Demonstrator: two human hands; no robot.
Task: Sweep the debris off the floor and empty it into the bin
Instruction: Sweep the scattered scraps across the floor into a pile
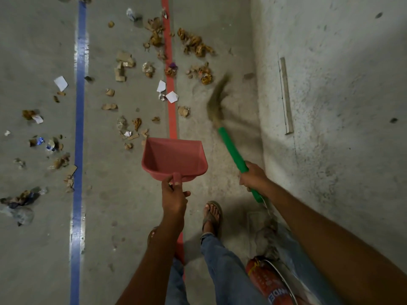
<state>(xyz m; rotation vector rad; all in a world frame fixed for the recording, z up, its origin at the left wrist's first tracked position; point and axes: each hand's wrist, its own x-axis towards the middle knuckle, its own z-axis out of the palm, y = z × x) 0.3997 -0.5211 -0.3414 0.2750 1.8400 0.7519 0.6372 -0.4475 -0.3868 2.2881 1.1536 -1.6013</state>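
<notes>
The grey concrete floor (39,51) bears a blue stripe (79,128) and a red stripe (170,95). Debris (124,59) of cardboard scraps, white paper and wrappers lies scattered across both.

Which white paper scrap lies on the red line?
The scrap ahead of the dustpan, overlapping the red line; its neighbour lies just left of the line, the rest farther left.

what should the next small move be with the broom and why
Probably sweep the broom left across the red line, dragging the nearest scraps toward the dustpan. The dustpan, held by the left hand, looks empty. The blurred bristles sit right of the line, the right hand grips the handle, and most debris lies ahead and left.
</notes>
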